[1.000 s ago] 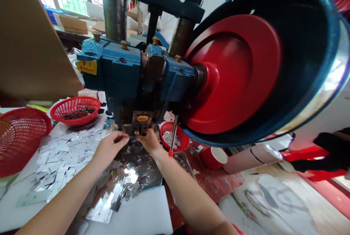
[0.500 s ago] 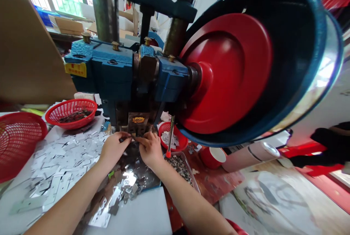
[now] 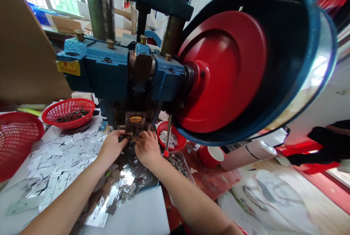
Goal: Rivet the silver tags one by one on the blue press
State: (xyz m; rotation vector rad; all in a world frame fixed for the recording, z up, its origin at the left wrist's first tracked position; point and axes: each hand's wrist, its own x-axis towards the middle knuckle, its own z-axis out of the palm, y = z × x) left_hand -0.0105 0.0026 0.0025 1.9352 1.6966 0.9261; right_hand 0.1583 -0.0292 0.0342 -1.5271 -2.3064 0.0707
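Note:
Both hands are at the die of a blue press, just under its punch block with a yellow-orange smear. My left hand is closed in a pinch, thumb and forefinger on a small flat metal piece at the die's front edge. Right beside it, my right hand has its fingers bent together against the die; what they hold is hidden. Below the hands, many small stamped metal plates lie on the shiny press bed. Flat metal blanks are spread in a heap to the left of my forearm.
Two red baskets, one with metal parts, stand left. A large red flywheel in a blue guard fills the upper right. A red-tipped lever hangs near my right hand, by a bin of scraps and a red basket.
The view has shifted slightly. My right hand has moved closer against the die, its fingers more bent and the forefinger less stretched out. My left hand stays in its pinch at the die.

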